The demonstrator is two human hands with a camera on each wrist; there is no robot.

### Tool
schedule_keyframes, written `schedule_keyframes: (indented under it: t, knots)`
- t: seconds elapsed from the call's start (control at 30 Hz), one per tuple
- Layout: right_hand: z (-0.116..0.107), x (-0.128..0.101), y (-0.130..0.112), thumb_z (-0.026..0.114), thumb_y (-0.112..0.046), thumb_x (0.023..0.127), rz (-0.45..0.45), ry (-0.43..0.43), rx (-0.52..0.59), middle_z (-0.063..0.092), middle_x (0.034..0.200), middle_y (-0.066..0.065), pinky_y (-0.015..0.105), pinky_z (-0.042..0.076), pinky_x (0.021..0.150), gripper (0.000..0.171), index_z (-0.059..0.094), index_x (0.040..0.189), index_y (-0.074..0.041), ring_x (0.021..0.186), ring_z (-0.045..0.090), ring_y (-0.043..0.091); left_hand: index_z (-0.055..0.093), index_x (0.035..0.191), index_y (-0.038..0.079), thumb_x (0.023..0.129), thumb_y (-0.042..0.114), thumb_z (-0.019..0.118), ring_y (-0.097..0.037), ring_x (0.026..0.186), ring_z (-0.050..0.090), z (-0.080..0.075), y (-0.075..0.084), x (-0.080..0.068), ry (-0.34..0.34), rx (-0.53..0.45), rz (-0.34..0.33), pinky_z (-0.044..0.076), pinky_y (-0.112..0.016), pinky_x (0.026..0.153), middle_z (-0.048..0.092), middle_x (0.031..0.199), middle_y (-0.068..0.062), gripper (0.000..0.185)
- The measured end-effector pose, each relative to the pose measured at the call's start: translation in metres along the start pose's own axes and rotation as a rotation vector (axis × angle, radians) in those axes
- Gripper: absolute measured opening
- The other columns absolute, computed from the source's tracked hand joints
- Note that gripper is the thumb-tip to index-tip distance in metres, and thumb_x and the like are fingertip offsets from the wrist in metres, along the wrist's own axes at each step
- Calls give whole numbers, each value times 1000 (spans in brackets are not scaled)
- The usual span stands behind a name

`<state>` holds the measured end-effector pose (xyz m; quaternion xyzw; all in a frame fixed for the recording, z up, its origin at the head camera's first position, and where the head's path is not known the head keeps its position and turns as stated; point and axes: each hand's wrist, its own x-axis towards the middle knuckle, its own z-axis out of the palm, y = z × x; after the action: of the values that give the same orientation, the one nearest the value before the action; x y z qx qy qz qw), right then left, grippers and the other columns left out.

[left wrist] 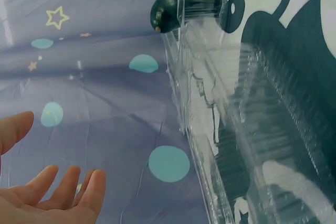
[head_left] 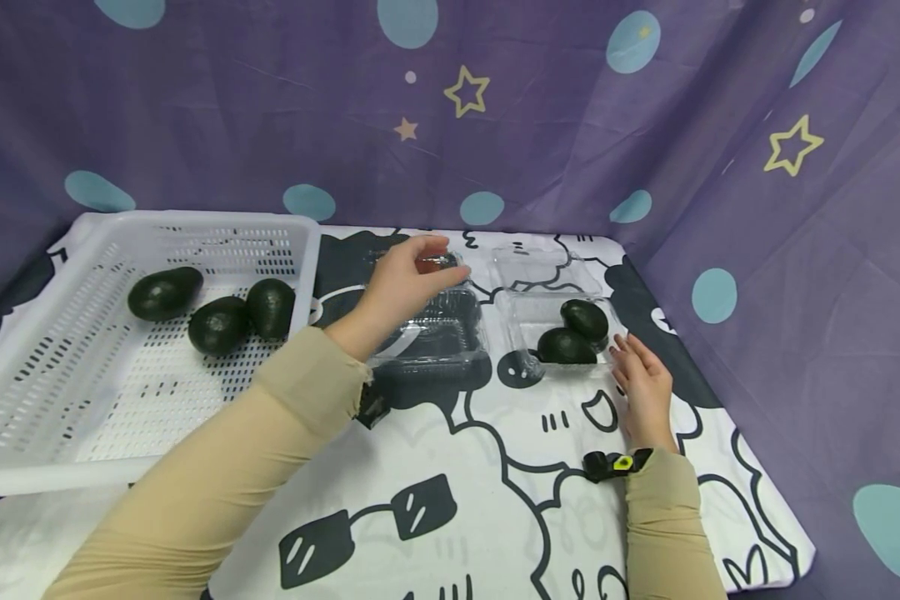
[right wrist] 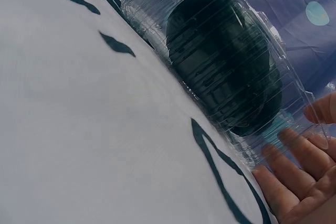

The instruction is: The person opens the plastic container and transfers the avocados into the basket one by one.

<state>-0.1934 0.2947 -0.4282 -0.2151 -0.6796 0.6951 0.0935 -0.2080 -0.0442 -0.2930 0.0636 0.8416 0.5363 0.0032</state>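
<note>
"Along the worktop's [head_left: 495,483] left edge, what's there?"

"Basket [head_left: 60,475], with three avocados [head_left: 165,294]."

"Next?"

"Left tub [head_left: 438,333], towards the back edge. Left hand [head_left: 402,283] over it, thumb and fingers apart, pinching nothing."

"And by the back right corner?"

"Right tub [head_left: 528,312], two avocados [head_left: 566,346] in its right half. Right hand [head_left: 645,387] at that side, fingers loosely spread, seemingly touching the plastic."

"Any advice?"

"I'd steady the thin wall lightly; squeezing could buckle it and set the avocados rolling."

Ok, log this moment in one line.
left hand: near empty container; right hand: at edge of second container; second container: two avocados; basket: three avocados
</note>
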Motion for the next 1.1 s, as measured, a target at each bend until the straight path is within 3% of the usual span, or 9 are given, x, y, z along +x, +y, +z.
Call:
schedule_keyframes:
  t: [0.43,1.1]
  knots:
    - [0,1,-2,52,-16,100,2,1,3,51,149,2,35,41,113,51,44,150,-15,135,52,17,60,136,13,91,34,71,-24,127,54,25,3,1,-52,-29,18,50,-37,102,58,141,-3,51]
    - [-1,1,0,53,-18,100,0,-2,-4,51,150,2,35,41,114,52,44,150,-14,135,52,17,55,140,14,92,36,70,-25,128,55,55,-3,2,-170,8,51,50,-38,101,55,144,-2,55]
